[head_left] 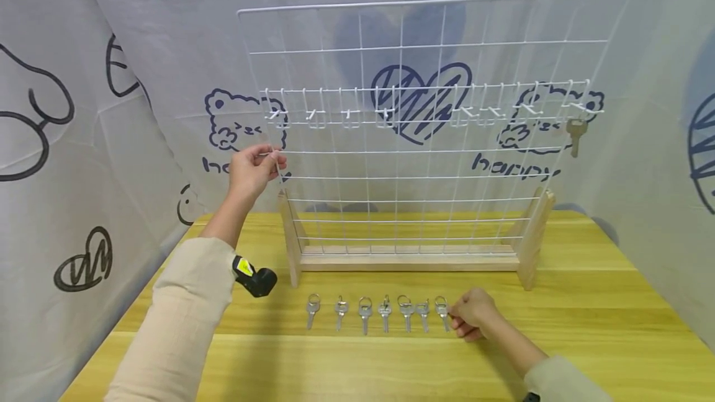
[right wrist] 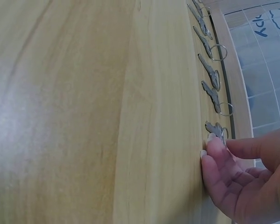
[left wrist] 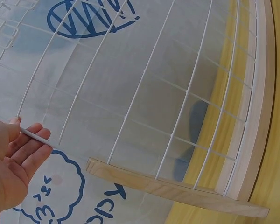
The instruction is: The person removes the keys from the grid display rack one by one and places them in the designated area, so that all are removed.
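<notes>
My left hand point(head_left: 254, 169) grips the left side wire of a white wire grid rack point(head_left: 395, 152), thumb and fingers closed around it; the left wrist view shows the wire point(left wrist: 36, 136) across the fingers. On the table, my right hand point(head_left: 473, 314) is at the rightmost key point(head_left: 442, 309) of a row. In the right wrist view, its thumb and fingertips are right at that key point(right wrist: 214, 129), slightly apart, and partly cover it. Several more silver keys with rings, such as the leftmost key point(head_left: 312, 315), lie to the left. Another key point(head_left: 576, 136) hangs from the rack's far right hook.
Several white hooks point(head_left: 385, 113) line a crossbar of the rack. Wooden feet point(head_left: 536, 237) and a wooden base bar point(head_left: 410, 263) hold the rack upright on the yellow wood table point(head_left: 391, 365). Printed cloth point(head_left: 151, 141) hangs behind and beside it.
</notes>
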### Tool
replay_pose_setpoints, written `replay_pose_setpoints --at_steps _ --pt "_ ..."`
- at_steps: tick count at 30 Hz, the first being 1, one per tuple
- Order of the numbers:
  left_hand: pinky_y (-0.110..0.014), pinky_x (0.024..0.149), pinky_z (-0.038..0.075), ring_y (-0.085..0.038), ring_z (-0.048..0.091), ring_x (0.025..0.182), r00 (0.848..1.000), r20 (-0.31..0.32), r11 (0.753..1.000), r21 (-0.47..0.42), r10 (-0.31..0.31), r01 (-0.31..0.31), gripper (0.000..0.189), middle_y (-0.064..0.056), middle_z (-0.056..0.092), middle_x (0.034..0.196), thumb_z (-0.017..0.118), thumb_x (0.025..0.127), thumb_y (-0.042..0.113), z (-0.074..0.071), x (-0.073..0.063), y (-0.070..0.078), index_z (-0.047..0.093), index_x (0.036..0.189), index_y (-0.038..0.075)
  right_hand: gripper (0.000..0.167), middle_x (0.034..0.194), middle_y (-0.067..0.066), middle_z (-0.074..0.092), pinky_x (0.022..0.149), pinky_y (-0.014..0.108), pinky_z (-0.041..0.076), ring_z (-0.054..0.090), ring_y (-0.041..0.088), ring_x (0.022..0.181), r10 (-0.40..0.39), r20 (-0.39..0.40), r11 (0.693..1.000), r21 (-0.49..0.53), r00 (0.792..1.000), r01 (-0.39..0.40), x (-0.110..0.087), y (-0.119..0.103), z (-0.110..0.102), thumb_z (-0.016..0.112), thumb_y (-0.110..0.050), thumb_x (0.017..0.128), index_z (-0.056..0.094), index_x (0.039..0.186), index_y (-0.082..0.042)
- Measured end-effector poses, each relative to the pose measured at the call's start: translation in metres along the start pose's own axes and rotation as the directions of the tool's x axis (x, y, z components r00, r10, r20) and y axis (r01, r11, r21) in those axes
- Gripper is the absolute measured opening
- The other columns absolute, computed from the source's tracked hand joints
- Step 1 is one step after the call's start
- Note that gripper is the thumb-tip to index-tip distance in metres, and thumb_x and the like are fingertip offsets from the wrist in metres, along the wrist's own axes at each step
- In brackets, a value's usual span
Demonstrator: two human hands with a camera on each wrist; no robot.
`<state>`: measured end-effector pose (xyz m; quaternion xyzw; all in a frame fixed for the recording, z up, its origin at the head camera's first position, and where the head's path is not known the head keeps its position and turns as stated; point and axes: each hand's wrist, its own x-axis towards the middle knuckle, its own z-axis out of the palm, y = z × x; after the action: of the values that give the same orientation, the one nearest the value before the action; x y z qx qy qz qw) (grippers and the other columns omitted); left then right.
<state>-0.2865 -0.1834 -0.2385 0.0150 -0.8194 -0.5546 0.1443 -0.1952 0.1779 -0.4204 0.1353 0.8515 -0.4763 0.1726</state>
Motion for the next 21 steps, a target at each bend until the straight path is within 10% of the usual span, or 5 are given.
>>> replay_pose_setpoints --at_steps 6,12,21 --pt "-0.027 0.089 0.054 0.003 0.058 0.076 1.000 -0.003 1.000 -0.009 0.014 -0.015 0.030 -0.025 0.060 0.118 0.047 0.097 0.011 0.000 0.002 -0.001 0.055 0.122 -0.003 0.012 0.062 0.006 0.061 0.046 0.025 0.053 0.056 0.012 0.049 -0.115 -0.063 0.992 0.035 0.991 0.118 0.003 0.001 -0.002 0.054 -0.004 0.088 0.060 0.089 0.006" --pt "-0.025 0.087 0.055 0.001 0.060 0.078 1.000 -0.002 1.000 -0.008 -0.001 0.001 0.030 -0.024 0.061 0.117 0.049 0.096 0.012 -0.001 0.003 -0.002 0.055 0.123 -0.001 0.021 0.073 0.012 0.066 0.050 0.024 0.055 0.060 0.014 0.056 -0.316 -0.172 0.943 0.053 0.933 0.329 0.008 0.005 -0.007 0.052 -0.003 0.090 0.056 0.104 0.012" --pt "-0.025 0.087 0.055 0.000 0.061 0.078 1.000 0.009 1.000 -0.011 -0.005 0.005 0.030 -0.023 0.061 0.117 0.048 0.096 0.012 -0.002 0.004 -0.003 0.055 0.123 -0.001 0.021 0.084 0.022 0.066 0.050 0.017 0.050 0.052 -0.001 0.058 -0.537 -0.369 0.829 -0.067 0.758 0.555 0.006 -0.013 -0.043 0.054 -0.001 0.089 0.058 0.106 0.011"
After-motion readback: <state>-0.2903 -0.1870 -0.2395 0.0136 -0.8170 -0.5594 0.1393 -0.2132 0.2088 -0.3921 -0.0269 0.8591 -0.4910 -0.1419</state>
